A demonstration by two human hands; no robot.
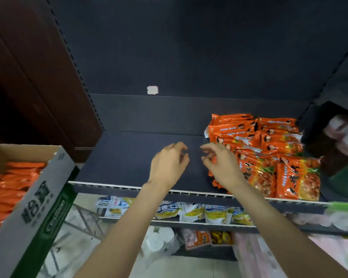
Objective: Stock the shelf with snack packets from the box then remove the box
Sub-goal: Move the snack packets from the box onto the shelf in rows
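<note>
Shelf (pixel 129 157): packets (pixel 269 153) beside (right) hand (pixel 221 163)

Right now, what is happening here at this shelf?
A person is stocking a dark shelf with orange snack packets, which are stacked on its right side. Both hands are over the bare part of the shelf and hold nothing: the left hand is apart from the packets, the right hand is at the edge of the stack. The box at the left still has many packets in it.
</note>
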